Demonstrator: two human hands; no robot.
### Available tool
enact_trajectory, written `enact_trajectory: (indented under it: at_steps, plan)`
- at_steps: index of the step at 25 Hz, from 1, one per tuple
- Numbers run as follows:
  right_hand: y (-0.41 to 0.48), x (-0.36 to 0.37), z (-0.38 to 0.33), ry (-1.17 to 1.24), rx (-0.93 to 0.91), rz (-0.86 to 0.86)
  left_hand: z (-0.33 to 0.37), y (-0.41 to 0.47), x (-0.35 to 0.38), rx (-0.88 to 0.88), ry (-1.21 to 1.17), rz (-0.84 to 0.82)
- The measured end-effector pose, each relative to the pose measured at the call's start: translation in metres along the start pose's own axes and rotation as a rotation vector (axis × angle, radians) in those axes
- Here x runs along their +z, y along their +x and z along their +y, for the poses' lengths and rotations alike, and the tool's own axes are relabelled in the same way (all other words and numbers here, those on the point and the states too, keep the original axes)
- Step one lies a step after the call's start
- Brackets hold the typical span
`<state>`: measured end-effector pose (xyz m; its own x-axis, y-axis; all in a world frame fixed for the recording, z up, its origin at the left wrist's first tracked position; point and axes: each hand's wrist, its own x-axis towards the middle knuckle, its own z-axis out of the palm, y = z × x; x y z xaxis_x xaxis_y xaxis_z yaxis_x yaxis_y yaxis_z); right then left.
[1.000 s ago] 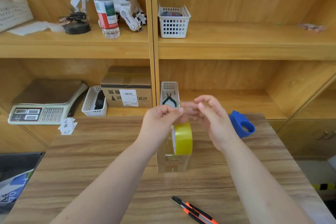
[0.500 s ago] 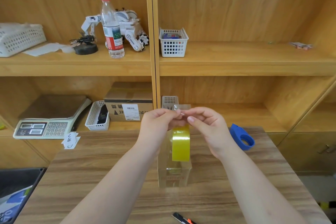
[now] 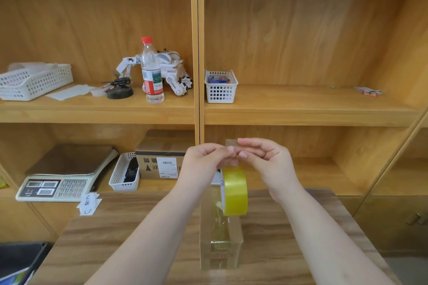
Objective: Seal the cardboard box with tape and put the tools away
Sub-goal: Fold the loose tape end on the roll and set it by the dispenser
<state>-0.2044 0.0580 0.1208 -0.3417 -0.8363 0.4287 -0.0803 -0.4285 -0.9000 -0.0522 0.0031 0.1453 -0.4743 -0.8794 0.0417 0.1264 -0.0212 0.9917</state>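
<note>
My left hand (image 3: 203,159) and my right hand (image 3: 266,161) meet above the wooden table (image 3: 115,238), fingertips pinched together on a stub of clear tape (image 3: 231,142) that sticks up between them. The yellow tape roll (image 3: 235,192) hangs just under the fingers. A long clear strip of tape (image 3: 220,238) hangs from the roll down to the table. The cardboard box (image 3: 162,159), with a white label, sits on the lower shelf to the left behind my left hand.
On the lower shelf stand a scale (image 3: 58,180) and a white basket (image 3: 125,173). The upper shelf carries a water bottle (image 3: 152,71), a toy robot (image 3: 172,69), a small basket (image 3: 221,87) and a white tray (image 3: 30,81). Paper notes (image 3: 89,203) lie by the table's left corner.
The view has tilted upward, so the knife on the table has left the frame and the blue tool is behind my right forearm. My fingertips have closed together on the tape.
</note>
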Motion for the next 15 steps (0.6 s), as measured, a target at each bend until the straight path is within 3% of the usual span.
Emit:
enact_trajectory:
  at_steps: [15]
  plan:
    - [0.031, 0.008, -0.047, -0.122, -0.11, 0.04, 0.05, 0.006, -0.004, 0.165, 0.072, -0.049]
